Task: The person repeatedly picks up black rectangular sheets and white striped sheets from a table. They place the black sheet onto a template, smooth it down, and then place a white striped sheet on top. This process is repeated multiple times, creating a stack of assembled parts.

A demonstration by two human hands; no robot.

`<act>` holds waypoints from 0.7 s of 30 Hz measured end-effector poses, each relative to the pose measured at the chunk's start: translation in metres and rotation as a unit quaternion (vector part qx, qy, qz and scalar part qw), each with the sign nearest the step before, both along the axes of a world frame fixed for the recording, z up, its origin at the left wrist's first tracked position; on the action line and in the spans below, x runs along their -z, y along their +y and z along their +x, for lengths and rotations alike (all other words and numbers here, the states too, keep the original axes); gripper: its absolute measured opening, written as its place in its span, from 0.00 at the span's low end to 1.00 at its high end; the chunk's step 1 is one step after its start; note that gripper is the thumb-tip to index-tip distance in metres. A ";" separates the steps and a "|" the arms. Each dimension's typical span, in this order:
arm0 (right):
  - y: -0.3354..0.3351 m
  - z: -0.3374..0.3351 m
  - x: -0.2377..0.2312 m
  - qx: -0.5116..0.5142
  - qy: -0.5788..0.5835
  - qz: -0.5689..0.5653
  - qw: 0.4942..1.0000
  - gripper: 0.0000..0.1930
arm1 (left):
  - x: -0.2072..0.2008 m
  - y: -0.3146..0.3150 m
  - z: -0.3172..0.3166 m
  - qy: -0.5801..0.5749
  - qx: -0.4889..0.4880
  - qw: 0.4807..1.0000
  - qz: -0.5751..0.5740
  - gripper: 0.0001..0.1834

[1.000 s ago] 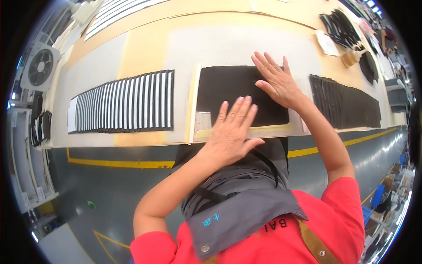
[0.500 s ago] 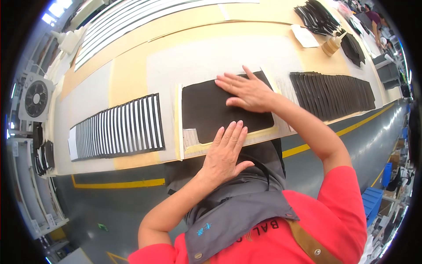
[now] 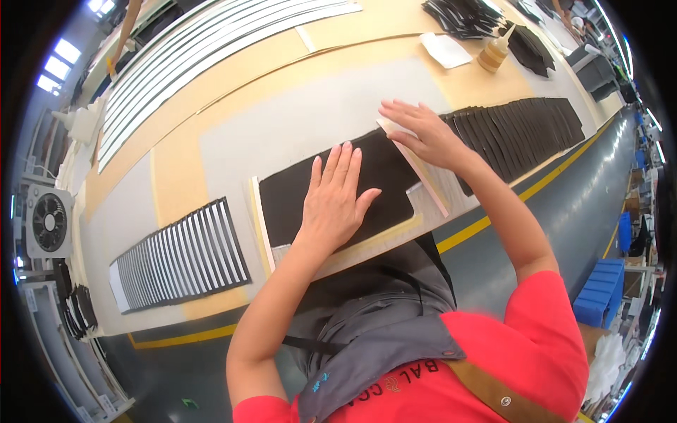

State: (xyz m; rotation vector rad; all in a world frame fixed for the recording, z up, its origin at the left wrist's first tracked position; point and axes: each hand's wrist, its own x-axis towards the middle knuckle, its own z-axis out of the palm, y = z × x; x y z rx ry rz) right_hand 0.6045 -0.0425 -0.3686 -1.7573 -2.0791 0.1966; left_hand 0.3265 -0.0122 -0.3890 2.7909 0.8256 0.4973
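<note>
A black flat panel, notched at its lower right, lies on a board at the table's near edge. Pale strips run along both sides of it, a left strip and a right strip. My left hand rests on the panel's left half, fingers stretched forward and thumb out to the right. Over the panel's upper right corner and the far end of the right strip is my right hand, fingers extended and holding nothing visible. Whether it touches the strip I cannot tell.
Overlapping black-and-white strips lie left of the board, overlapping black pieces right. Farther back are a nozzle bottle, white paper, a black pile and long white strips. A fan stands left.
My left hand has moved forward from the near edge onto the panel. My right hand has slid off the panel's middle to its right edge. The whole view has turned somewhat.
</note>
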 end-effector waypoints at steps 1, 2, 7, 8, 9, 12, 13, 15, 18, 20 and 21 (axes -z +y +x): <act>0.000 -0.001 -0.003 0.014 0.050 -0.014 0.999 0.22 | 0.002 0.007 0.009 0.002 0.004 1.000 0.011 0.42; 0.001 -0.002 -0.008 0.026 0.100 -0.029 0.994 0.20 | 0.003 0.014 0.015 0.003 0.006 1.000 0.023 0.42; 0.025 0.003 0.007 -0.043 0.074 0.027 0.996 0.15 | 0.013 0.016 0.015 0.022 0.013 0.999 -0.031 0.41; 0.031 0.003 0.008 -0.058 0.055 0.042 0.996 0.16 | 0.012 0.020 0.015 0.027 0.019 0.999 -0.041 0.42; 0.037 -0.002 0.007 -0.063 0.038 0.031 0.997 0.17 | 0.012 0.021 0.010 0.032 0.021 0.998 -0.052 0.42; 0.045 -0.006 -0.004 -0.065 0.018 -0.028 0.997 0.15 | -0.004 0.009 -0.007 0.001 0.022 0.998 -0.056 0.44; 0.048 -0.004 -0.006 -0.070 0.008 -0.028 0.997 0.15 | -0.013 0.001 -0.012 -0.005 0.027 0.999 -0.039 0.44; 0.047 -0.003 -0.005 -0.073 0.003 -0.056 0.996 0.14 | -0.014 -0.025 -0.021 0.102 0.092 0.990 -0.034 0.51; 0.050 -0.008 -0.011 -0.066 0.018 -0.113 0.991 0.13 | -0.001 -0.038 -0.025 0.083 0.090 0.991 -0.049 0.54; 0.058 -0.005 -0.011 -0.054 0.012 -0.131 0.990 0.12 | 0.001 -0.038 -0.026 0.062 0.091 0.993 -0.053 0.54; 0.058 -0.005 -0.010 -0.047 0.011 -0.146 0.988 0.12 | 0.002 -0.040 -0.028 0.055 0.090 0.993 -0.052 0.54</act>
